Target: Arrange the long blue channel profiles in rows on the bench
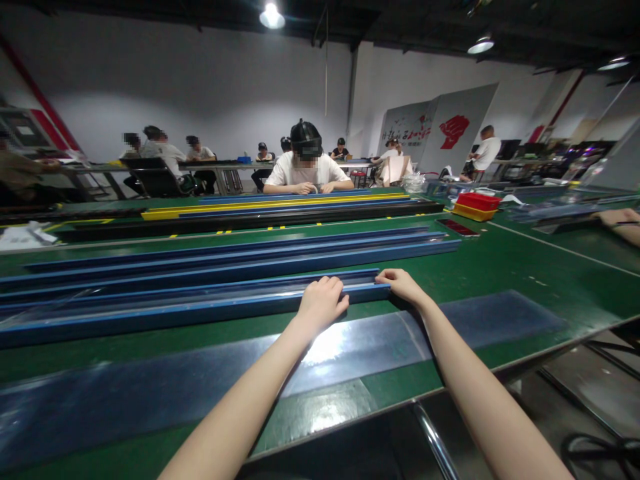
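Note:
A long blue channel-shaped profile (225, 308) lies across the green table in front of me, with a clear strip visible inside it. My left hand (323, 303) is closed over its near wall, short of the right end, thumb on the outside and fingertips partly hidden inside. Around the right end of the same profile, my right hand (400, 285) has its fingers closed. Below both forearms a wide clear plastic sheet (370, 353) lies flat along the table's near side. Another blue profile (300, 261) runs parallel just beyond the first.
Farther back lie yellow profiles (280, 206) and black profiles (260, 220). A phone (459, 228) and a red and yellow bin (475, 206) are at the right. A co-worker (307, 163) sits opposite; another person's hand (620, 219) shows at far right.

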### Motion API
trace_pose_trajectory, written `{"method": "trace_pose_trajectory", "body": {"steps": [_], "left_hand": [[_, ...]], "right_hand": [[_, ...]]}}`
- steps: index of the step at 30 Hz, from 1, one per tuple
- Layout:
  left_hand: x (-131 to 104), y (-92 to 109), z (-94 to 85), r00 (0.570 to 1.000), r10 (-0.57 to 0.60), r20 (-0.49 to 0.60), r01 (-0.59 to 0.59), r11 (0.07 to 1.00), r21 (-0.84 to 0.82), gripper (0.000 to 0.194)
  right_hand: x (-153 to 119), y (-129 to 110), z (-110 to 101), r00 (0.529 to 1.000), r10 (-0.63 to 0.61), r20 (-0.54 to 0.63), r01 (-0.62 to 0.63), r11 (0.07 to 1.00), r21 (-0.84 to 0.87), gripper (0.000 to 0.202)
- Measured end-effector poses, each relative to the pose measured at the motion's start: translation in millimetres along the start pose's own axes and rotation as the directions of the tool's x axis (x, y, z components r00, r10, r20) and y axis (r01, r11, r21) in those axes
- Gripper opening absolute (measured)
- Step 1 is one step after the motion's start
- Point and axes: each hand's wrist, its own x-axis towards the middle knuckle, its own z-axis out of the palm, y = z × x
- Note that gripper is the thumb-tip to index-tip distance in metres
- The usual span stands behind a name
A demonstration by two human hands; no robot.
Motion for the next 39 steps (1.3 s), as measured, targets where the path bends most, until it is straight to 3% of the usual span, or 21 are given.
{"method": "trace_pose_trajectory", "body": {"steps": [23,39], "left_hand": [[-3.3,-3.0,-2.8,0.999,0.036,-0.026,-0.035,0.999,0.028,0.016],[-4.1,-2.3,0.2,0.999,0.02,-0.037,-0.018,0.999,0.046,0.017]], "right_hand": [[-3.3,-2.5,-6.5,0.999,0.036,0.015,-0.036,0.999,-0.008,0.027],[-6.1,-8.3,-6.5,0.999,0.048,0.015,-0.047,0.998,-0.045,0.017]]}}
